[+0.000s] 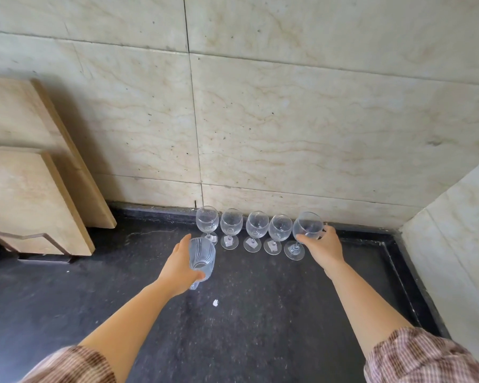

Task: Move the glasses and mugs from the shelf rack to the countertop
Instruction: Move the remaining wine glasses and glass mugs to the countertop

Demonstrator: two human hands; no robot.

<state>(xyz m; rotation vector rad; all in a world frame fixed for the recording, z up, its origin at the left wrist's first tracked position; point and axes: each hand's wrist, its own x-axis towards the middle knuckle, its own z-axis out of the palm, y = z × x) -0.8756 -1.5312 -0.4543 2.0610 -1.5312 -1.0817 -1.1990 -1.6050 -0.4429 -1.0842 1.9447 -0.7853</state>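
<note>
Left hand (179, 265) grips a tumbler (202, 259); right hand (322, 244) clasps the fifth wine glass (306, 230) on the countertop (260, 313).

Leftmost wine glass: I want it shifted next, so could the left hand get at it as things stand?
Probably not yet: the left hand is shut on a ribbed tumbler. The path itself looks free, as the leftmost wine glass stands just beyond it with bare countertop between.
</note>
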